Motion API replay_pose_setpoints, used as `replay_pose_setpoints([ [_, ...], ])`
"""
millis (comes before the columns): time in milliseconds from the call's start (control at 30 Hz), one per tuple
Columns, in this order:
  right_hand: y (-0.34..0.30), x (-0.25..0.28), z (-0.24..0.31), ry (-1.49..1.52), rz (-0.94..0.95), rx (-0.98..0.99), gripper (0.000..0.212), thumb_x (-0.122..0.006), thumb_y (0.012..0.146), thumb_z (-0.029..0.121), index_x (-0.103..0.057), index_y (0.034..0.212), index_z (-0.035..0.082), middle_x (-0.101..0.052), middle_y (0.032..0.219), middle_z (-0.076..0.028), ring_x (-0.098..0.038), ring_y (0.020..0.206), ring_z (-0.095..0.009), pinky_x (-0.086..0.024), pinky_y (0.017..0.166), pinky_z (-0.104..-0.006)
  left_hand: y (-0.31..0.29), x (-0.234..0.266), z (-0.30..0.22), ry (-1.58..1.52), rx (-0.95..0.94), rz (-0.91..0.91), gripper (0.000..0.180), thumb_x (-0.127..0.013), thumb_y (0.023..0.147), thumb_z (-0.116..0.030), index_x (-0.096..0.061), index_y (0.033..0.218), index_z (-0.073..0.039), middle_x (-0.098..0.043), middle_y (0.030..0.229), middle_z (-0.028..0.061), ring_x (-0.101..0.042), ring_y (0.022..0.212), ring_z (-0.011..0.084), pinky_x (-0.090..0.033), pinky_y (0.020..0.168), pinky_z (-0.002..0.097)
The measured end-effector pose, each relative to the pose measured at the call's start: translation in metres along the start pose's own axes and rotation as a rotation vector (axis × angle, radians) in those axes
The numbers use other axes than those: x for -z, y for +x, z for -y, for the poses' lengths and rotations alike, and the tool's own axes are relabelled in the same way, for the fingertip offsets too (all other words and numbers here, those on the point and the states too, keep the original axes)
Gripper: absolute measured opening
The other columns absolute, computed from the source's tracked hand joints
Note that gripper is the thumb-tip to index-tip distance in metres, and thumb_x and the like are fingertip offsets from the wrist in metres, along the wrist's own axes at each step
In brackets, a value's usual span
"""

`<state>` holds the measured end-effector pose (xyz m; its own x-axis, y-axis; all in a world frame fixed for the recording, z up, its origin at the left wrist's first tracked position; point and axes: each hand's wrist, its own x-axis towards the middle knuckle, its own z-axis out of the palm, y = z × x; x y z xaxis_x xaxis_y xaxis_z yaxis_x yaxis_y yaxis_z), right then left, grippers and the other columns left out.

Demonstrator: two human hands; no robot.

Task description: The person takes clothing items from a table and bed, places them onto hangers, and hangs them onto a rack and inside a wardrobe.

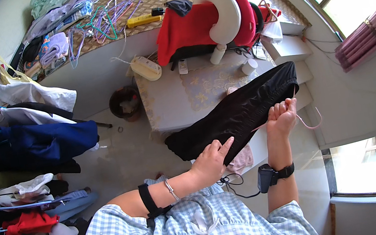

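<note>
Black shiny trousers (237, 109) with a gathered elastic waistband stretch across the middle, over the near side of the table. In my right hand (281, 118), closed in a fist, is a thin pink clothes hanger (314, 125). Its hook sticks out to the right of the fist, and part of its wire reaches the waistband; the rest is hidden behind the hand and cloth. My left hand (213, 161) lies against the lower edge of the trousers, index finger stretched out. The cloth partly hides its other fingertips.
A rack of hung clothes (41, 143) lines the left side. Ahead stands a table (166, 106) with a white extension socket (146, 68), a white cup (249, 66) and red cloth (188, 32). A bin (125, 102) sits beside it. Loose hangers (106, 23) lie on the ledge behind.
</note>
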<state>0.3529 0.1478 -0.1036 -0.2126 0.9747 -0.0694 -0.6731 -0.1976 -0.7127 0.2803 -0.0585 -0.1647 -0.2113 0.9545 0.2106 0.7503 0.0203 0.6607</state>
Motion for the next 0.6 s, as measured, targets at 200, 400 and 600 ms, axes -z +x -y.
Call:
replay_pose_setpoints([
  [200, -0.009, -0.022, -0.011, -0.417, 0.248, -0.167, 0.021, -0.043, 0.091, 0.021, -0.043, 0.074, 0.01, -0.028, 0.05, 0.005, -0.023, 0.038, -0.005, -0.02, 0.034, -0.0216, 0.025, 0.028, 0.003, -0.395, 0.232, -0.059, 0.057, -0.058, 0.076, -0.02, -0.036, 0.124, 0.001, -0.045, 0.097, 0.0201, -0.051, 0.086, 0.0335, -0.044, 0.077, 0.0368],
  [400, -0.013, -0.032, 0.016, -0.332, 0.396, -0.383, 0.022, -0.043, 0.091, 0.024, -0.054, 0.091, 0.004, -0.029, 0.051, 0.005, -0.023, 0.04, -0.005, -0.022, 0.037, -0.0204, 0.03, 0.035, 0.011, -0.738, 0.036, 0.253, 0.074, -0.06, 0.078, -0.041, -0.027, 0.132, -0.002, -0.048, 0.11, 0.0211, -0.05, 0.1, 0.0297, -0.042, 0.086, 0.033],
  [600, -0.003, -0.027, 0.042, -0.078, 0.517, -0.643, 0.027, -0.04, 0.093, 0.026, -0.057, 0.092, 0.006, -0.029, 0.051, 0.005, -0.026, 0.043, -0.005, -0.023, 0.039, -0.0199, 0.037, 0.088, 0.003, -0.731, -0.02, -0.003, 0.024, -0.052, 0.087, -0.022, -0.062, 0.092, -0.001, -0.057, 0.086, 0.0079, -0.054, 0.075, 0.0159, -0.044, 0.067, 0.0256],
])
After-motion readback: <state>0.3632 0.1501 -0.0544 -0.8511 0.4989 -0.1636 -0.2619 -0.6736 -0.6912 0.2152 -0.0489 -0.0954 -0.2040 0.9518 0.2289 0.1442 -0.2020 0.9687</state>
